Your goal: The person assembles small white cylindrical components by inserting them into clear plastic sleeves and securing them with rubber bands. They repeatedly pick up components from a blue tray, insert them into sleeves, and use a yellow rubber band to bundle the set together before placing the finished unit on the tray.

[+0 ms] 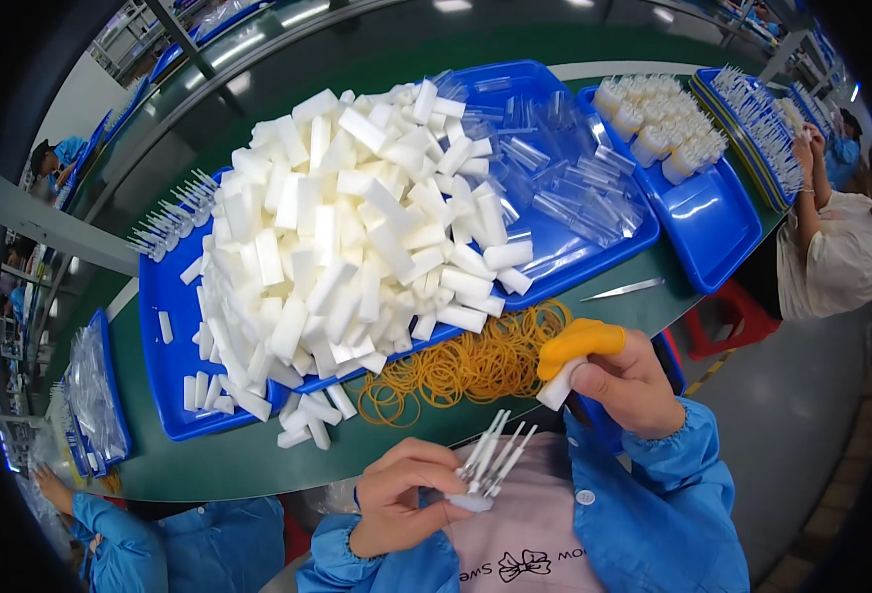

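Note:
My left hand (pixel 408 494) pinches a small pale plastic piece with several thin white prongs (pixel 495 457) pointing up, close in front of my chest. Yellow covers sit over fingers of my right hand (pixel 619 381), which is closed on a white foam block (pixel 560 383) between thumb and fingers. The block is held apart from the pronged piece, to its upper right. Just beyond both hands, a heap of tan rubber bands (pixel 456 366) lies along the table's near edge. A large pile of similar white foam blocks (pixel 327 227) rises behind the bands.
Blue trays (pixel 174 400) carry the foam pile and transparent plastic tubes (pixel 579 193). Tweezers (pixel 623 290) lie on the green table (pixel 396 457). Another blue tray (pixel 707 232) at right holds bundled white parts (pixel 663 124). A co-worker's sleeve (pixel 831 257) shows at right, another person's arm (pixel 110 529) at lower left.

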The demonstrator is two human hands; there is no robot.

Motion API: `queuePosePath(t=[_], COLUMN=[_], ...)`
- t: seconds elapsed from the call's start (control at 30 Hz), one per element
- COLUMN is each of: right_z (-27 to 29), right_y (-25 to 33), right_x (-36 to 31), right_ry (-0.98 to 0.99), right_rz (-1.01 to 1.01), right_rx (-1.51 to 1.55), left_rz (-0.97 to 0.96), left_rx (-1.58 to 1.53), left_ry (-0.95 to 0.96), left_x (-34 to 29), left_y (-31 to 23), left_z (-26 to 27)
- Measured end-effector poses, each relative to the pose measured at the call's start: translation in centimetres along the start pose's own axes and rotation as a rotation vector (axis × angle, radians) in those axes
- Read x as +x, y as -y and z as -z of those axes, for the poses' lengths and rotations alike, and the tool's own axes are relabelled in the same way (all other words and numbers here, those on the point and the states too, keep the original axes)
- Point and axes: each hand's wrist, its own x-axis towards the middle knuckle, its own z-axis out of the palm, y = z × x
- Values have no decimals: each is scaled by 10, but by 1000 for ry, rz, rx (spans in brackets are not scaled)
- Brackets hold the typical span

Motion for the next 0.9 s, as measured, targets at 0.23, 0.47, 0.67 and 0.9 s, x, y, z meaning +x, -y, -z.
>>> queuePosePath(t=[0.23, 0.47, 0.67, 0.9], right_z=[-4, -3, 1, 3], right_y=[-10, -10, -10, -8], right_x=[4, 5, 3, 7], right_ry=[22, 20, 61, 110], right_rz=[-123, -166, -168, -155], right_rx=[230, 279, 256, 204], left_rz=[78, 84, 38, 62], left_rx=[-14, 1, 56, 30], left_ry=[95, 111, 156, 169], left_x=[7, 9, 6, 7], left_y=[-6, -4, -3, -2], left_z=[-4, -3, -2, -3])
